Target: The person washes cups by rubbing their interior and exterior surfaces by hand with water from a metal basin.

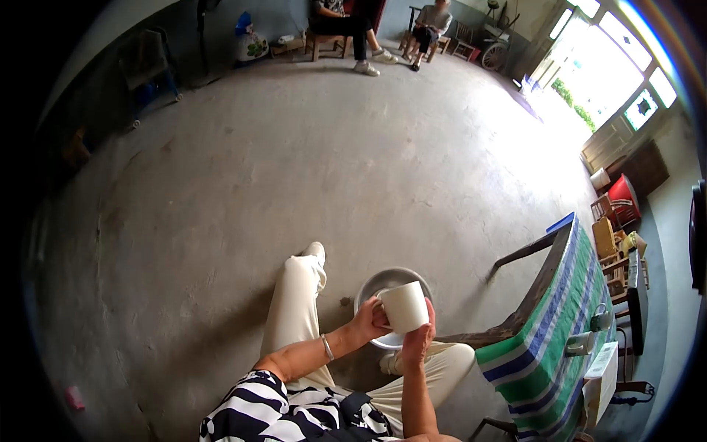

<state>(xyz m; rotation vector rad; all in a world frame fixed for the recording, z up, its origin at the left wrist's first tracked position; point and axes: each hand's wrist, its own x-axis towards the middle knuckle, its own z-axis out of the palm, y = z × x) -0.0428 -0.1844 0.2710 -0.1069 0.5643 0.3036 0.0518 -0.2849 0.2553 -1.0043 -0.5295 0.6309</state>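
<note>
The grey floor [243,169] spread across the room, with a bright doorway [589,70] at the far right. At the near right stood a table [543,283] under a striped cloth [537,361], two drinking glasses [579,344] on it near its right side. Two people [340,28] sat at the far wall. A metal basin [366,286] rested on the floor between the wearer's legs, and the white mug [405,307] was held up above it, tilted. The left hand [368,322], partly closed, gripped the mug at its handle side; the right hand [418,337] was curled against its right side and lower edge. A pale bracelet [327,347] circled the left wrist.
</note>
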